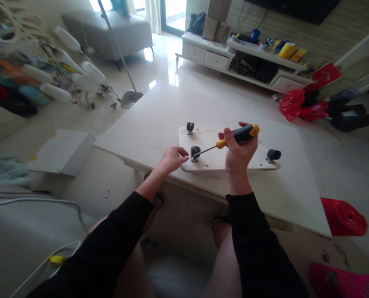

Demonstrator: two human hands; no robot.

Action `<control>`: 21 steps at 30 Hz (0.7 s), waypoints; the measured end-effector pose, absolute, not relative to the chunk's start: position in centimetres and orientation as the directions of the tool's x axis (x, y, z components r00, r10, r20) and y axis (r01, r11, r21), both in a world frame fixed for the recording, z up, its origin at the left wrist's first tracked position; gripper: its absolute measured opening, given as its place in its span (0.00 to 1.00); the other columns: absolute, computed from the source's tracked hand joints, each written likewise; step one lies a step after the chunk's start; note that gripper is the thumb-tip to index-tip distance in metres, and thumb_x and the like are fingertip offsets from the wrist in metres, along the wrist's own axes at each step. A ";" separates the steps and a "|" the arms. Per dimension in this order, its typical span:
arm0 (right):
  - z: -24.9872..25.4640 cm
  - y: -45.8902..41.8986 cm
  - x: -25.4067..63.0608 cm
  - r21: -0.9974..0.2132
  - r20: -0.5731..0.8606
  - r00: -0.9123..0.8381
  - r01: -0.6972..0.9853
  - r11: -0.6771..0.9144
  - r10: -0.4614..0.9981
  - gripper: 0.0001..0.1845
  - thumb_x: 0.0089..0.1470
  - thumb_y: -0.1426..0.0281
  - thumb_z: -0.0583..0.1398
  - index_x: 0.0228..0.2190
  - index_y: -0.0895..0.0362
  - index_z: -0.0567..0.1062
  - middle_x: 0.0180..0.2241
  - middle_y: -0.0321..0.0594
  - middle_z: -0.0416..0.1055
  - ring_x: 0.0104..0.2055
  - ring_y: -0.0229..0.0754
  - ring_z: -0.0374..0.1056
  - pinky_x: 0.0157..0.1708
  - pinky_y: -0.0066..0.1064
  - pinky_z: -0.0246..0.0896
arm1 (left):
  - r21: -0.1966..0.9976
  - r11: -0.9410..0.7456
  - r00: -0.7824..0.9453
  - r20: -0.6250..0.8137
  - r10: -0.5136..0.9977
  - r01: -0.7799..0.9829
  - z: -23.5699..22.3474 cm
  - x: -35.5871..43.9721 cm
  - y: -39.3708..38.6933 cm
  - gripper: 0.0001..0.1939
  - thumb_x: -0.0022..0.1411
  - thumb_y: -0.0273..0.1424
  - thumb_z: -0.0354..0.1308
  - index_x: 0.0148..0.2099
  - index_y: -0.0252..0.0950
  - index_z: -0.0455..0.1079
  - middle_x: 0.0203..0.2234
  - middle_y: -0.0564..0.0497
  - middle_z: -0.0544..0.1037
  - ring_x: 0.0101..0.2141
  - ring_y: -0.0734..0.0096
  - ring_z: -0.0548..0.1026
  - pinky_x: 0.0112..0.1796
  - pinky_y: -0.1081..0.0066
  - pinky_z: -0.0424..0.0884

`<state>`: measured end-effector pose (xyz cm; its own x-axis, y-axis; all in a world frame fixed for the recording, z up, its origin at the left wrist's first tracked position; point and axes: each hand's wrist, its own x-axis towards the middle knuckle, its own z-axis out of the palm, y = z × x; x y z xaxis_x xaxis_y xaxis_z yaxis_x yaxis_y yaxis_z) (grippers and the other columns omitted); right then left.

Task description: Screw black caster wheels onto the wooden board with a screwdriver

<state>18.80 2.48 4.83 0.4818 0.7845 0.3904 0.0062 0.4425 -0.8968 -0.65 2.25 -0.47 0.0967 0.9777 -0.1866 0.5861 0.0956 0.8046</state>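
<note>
A pale wooden board (215, 159) lies on a low cream table (159, 120), with black caster wheels standing on it. My right hand (238, 153) is closed round the black-and-orange handle of a screwdriver (234, 137); its shaft slants down left to the base of the near caster (195, 152). My left hand (172, 159) rests at the board's left edge, fingers pinched beside that caster. A second caster (190, 127) stands at the far left corner and a third caster (273, 155) at the right end.
A white box (63, 151) lies on the floor left of the table. A red plastic stool (342, 217) sits at the table's right corner. A mop (122, 62), a grey sofa and a cluttered white TV cabinet (234, 58) stand behind. My knees are under the near table edge.
</note>
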 end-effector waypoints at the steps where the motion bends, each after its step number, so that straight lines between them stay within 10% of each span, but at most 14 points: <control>1: 4.7 2.6 19.1 -0.900 0.372 0.499 -0.013 0.436 0.783 0.28 0.45 0.60 0.75 0.44 0.50 0.70 0.30 0.24 0.72 0.30 0.37 0.80 0.34 0.33 0.82 | 0.802 0.110 0.089 -0.200 0.976 0.587 -0.8 -0.4 2.2 0.03 0.59 0.26 0.69 0.37 0.35 0.84 0.30 0.48 0.84 0.32 0.68 0.78 0.38 0.68 0.71; 13: 4.4 2.8 20.3 -0.916 0.303 0.542 -0.063 0.397 0.784 0.27 0.43 0.61 0.75 0.40 0.51 0.69 0.30 0.24 0.73 0.28 0.36 0.80 0.28 0.29 0.79 | 0.762 0.165 0.082 -0.274 0.958 0.626 -2.1 1.2 2.2 0.07 0.61 0.31 0.67 0.40 0.35 0.85 0.31 0.47 0.84 0.31 0.67 0.78 0.35 0.69 0.69; 21: 4.1 2.9 20.8 -0.920 0.303 0.551 -0.045 0.390 0.777 0.27 0.44 0.59 0.74 0.40 0.51 0.68 0.30 0.23 0.71 0.27 0.35 0.79 0.27 0.28 0.79 | 0.491 0.002 0.113 -0.204 0.972 0.871 -2.2 2.4 1.7 0.13 0.71 0.36 0.57 0.44 0.35 0.81 0.45 0.39 0.83 0.47 0.55 0.78 0.46 0.63 0.70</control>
<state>20.78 2.94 4.05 0.5513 0.7774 0.3027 -0.0453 0.3902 -0.9196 2.39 1.69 -2.23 0.1131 0.9723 -0.2044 0.8712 0.0019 0.4909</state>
